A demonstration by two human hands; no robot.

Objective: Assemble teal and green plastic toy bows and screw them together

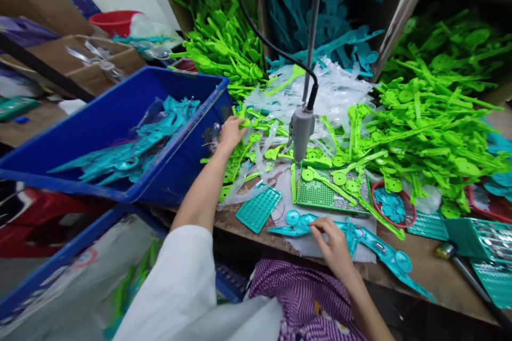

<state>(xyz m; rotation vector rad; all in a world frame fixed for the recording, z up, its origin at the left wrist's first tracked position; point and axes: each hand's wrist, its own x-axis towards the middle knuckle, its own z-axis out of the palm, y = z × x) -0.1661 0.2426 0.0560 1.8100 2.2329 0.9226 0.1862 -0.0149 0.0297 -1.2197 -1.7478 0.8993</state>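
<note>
My left hand (231, 134) reaches to the pile beside the blue bin, its fingers curled on the end of a bright green plastic part (244, 123). Low over the front of the bench is my right hand (333, 242), thumb and fingertips pinched together; anything between them is too small to make out. Just beneath it lies a long teal plastic part (294, 229), touching or nearly touching the fingers. A similar teal piece (386, 250) with round sections extends to the right. Behind them, green arms lie across a green tray (320, 194) of small metal bits.
A grey electric screwdriver (302, 130) hangs over the bench. The blue bin (172, 170) holds teal parts. Green pieces (432, 133) are heaped right, near a red basket (412, 210) of teal discs. A teal perforated tray (259, 208) and a hammer-like tool (446, 250) lie in front.
</note>
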